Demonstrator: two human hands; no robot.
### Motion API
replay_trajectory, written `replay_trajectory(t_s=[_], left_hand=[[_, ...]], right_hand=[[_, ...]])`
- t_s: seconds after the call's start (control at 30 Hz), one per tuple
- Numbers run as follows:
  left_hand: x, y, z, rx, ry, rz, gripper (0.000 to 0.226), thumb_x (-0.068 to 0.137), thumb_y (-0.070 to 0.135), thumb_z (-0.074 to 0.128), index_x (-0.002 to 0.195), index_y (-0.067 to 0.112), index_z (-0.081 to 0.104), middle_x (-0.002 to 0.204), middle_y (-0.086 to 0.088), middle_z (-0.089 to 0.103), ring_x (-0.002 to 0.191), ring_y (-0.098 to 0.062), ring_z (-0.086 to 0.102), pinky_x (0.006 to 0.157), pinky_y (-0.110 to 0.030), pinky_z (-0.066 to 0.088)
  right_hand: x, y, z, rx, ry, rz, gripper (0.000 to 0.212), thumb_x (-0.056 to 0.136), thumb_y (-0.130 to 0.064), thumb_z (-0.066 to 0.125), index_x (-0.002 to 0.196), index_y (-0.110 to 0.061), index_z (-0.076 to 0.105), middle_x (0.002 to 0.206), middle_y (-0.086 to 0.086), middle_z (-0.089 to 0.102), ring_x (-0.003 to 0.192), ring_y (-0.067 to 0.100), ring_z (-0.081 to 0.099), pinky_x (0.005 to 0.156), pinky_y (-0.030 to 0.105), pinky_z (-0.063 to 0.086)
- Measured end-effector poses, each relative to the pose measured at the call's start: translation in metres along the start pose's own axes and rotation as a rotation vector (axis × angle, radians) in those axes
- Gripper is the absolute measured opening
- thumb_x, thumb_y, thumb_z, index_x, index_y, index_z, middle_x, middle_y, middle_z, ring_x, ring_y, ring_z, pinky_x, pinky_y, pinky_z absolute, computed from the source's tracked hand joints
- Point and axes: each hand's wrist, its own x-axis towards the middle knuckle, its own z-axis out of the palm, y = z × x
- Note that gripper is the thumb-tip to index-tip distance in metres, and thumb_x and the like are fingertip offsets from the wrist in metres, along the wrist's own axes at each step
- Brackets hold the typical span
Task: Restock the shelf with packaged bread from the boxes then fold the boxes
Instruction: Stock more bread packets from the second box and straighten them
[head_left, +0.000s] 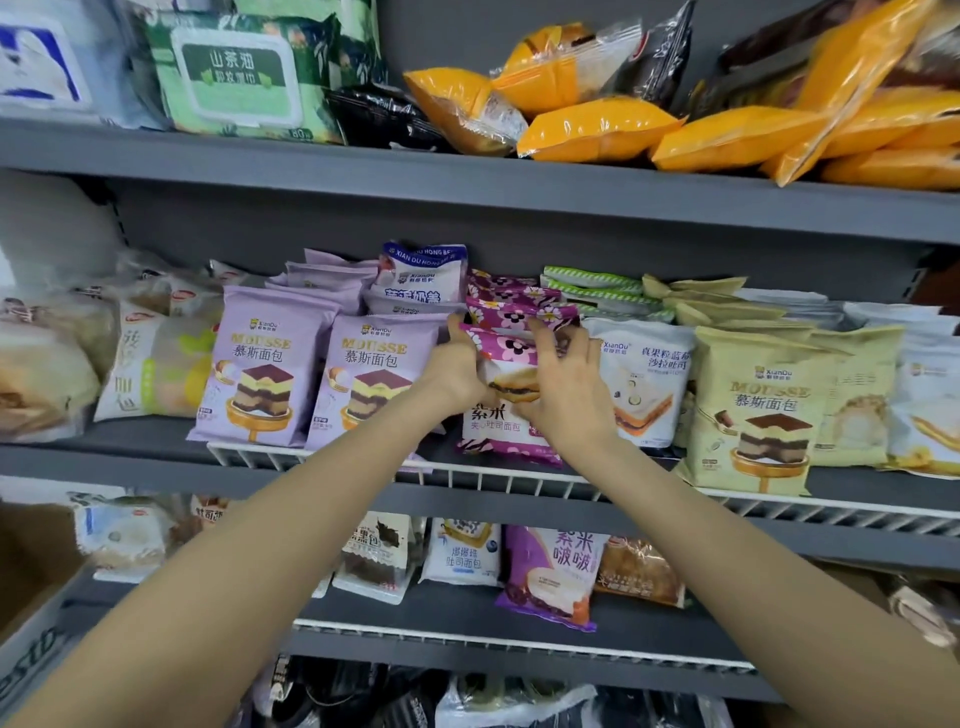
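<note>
Both hands gripping upright purple flowered bread packet, long axis vertical, on middle shelf.

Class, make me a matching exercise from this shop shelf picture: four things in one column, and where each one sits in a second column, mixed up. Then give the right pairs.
Things
1. orange packets
2. flowered purple bread pack
3. green wipes pack
4. pale yellow mousse bread pack

Places
A. top shelf, left part
B. middle shelf, right of both hands
C. top shelf, right part
D. middle shelf, between the left hand and the right hand

Pairs: 1-C, 2-D, 3-A, 4-B
</note>
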Motion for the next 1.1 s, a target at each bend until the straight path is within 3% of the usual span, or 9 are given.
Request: replay_trajectory(t_s=[0.07,0.17,0.27,0.37,0.47,0.6,0.8,1.0,1.1], left_hand=[[-0.004,0.000,-0.008,-0.053,0.071,0.111,0.099,0.070,0.012,0.080,0.142,0.000,0.014,0.114,-0.014,0.059,0.102,-0.025,0.059,0.071,-0.022,0.040],[-0.004,-0.002,-0.020,-0.174,0.127,0.254,0.093,0.072,0.023,0.080,0.143,0.013,0.020,0.122,-0.010,0.055,0.106,-0.018,0.055,0.082,-0.020,0.042],[0.004,-0.002,-0.030,-0.066,0.052,0.276,0.049,0.087,0.024,0.066,0.131,0.011,0.051,0.119,-0.008,0.061,0.112,-0.020,0.056,0.088,-0.022,0.041],[0.012,0.001,-0.033,-0.086,0.011,0.258,0.024,0.088,0.022,0.064,0.106,0.007,0.070,0.108,-0.011,0.069,0.104,-0.026,0.062,0.090,-0.029,0.046],[0.019,0.011,-0.034,-0.091,0.009,0.229,0.022,0.089,0.023,0.064,0.101,0.009,0.073,0.102,-0.007,0.071,0.098,-0.019,0.062,0.089,-0.028,0.047],[0.030,0.023,-0.037,-0.062,0.069,0.127,0.024,0.087,0.020,0.066,0.109,0.010,0.070,0.111,-0.006,0.068,0.107,-0.019,0.060,0.094,-0.026,0.045],[0.027,0.045,-0.027,0.000,-0.117,0.300,0.028,0.083,0.038,0.069,0.105,0.022,0.071,0.108,0.004,0.069,0.104,-0.013,0.061,0.093,-0.029,0.047],[0.036,0.072,-0.016,0.209,0.052,0.318,0.016,0.092,0.029,0.059,0.085,0.020,0.069,0.103,-0.003,0.069,0.097,-0.025,0.062,0.083,-0.034,0.046],[0.034,0.066,-0.014,0.146,0.067,0.309,0.022,0.097,0.029,0.050,0.100,0.017,0.069,0.107,-0.006,0.068,0.099,-0.027,0.061,0.081,-0.034,0.045]], right_hand=[[0.003,-0.001,-0.005,0.093,-0.025,0.034,0.099,0.069,-0.036,0.081,0.147,-0.020,0.022,0.136,0.019,0.030,0.129,0.034,0.031,0.099,0.042,0.044],[0.006,0.000,-0.014,0.279,0.004,0.108,0.101,0.068,-0.022,0.083,0.146,-0.017,0.020,0.138,0.019,0.023,0.131,0.036,0.029,0.101,0.040,0.040],[0.002,0.005,-0.016,0.338,0.034,0.219,0.083,0.070,-0.013,0.081,0.135,-0.005,0.030,0.130,0.020,0.037,0.120,0.037,0.044,0.089,0.038,0.044],[-0.003,0.011,-0.009,0.421,-0.187,0.312,0.064,0.077,-0.024,0.077,0.122,0.004,0.042,0.118,0.019,0.058,0.103,0.034,0.060,0.071,0.034,0.046],[-0.005,0.017,-0.001,0.531,-0.326,0.344,0.061,0.078,-0.025,0.076,0.127,-0.002,0.049,0.126,0.013,0.060,0.112,0.029,0.058,0.079,0.026,0.042],[-0.005,0.016,-0.002,0.570,-0.319,0.305,0.077,0.079,-0.019,0.076,0.142,-0.008,0.033,0.139,0.008,0.050,0.128,0.029,0.047,0.094,0.026,0.038],[-0.001,0.011,-0.001,0.446,-0.395,0.344,0.059,0.079,-0.028,0.076,0.123,-0.001,0.046,0.118,0.017,0.060,0.106,0.029,0.055,0.072,0.030,0.040],[0.002,0.010,-0.004,0.448,-0.410,0.360,0.064,0.076,-0.025,0.078,0.126,-0.002,0.044,0.127,0.015,0.055,0.117,0.032,0.052,0.093,0.039,0.047],[0.001,0.011,-0.006,0.471,-0.443,0.383,0.061,0.078,-0.023,0.077,0.126,-0.002,0.046,0.124,0.015,0.056,0.113,0.032,0.055,0.090,0.043,0.051]])
